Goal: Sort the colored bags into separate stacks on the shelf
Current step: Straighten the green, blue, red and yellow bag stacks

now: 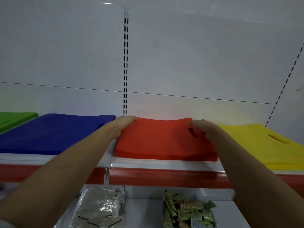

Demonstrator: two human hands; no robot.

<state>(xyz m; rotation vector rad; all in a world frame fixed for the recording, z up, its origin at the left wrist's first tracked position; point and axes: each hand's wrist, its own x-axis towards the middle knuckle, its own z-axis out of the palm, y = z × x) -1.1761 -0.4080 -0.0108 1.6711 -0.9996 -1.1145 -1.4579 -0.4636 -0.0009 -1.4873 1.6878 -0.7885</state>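
At the left edge of the frame a flat green bag stack [15, 118] is seen, then a blue stack [54, 132]. At centre, the red stack of flat fabric bags [161, 139] on the white red-trimmed shelf [164, 165] is flanked by the left hand [122, 125] and right hand [204, 129], fingers laid straight against it. A yellow stack [263, 142] lies at right.
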